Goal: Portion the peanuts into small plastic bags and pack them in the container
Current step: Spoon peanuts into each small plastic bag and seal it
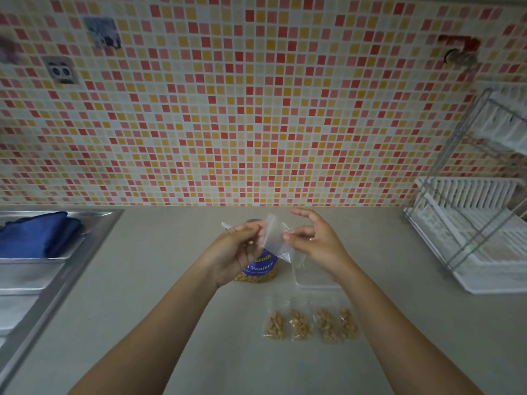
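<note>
Where the mosaic-tiled wall (pixel 256 109) meets the grey counter (pixel 176 309), a steel sink (pixel 57 269) sits far left with a blue cloth (pixel 40 235) in it, and a white dish rack (pixel 470 232) stands at the right. Both arms reach in from the near edge. The peanut jar (pixel 261 270) stands behind the left hand (pixel 232 252), beside a clear container (pixel 310 275). Four filled bags (pixel 310 323) lie in a row nearer (peanuts visible inside). Left hand and right hand (pixel 316 240) each pinch an empty plastic bag (pixel 273 238), held above the jar.
</note>
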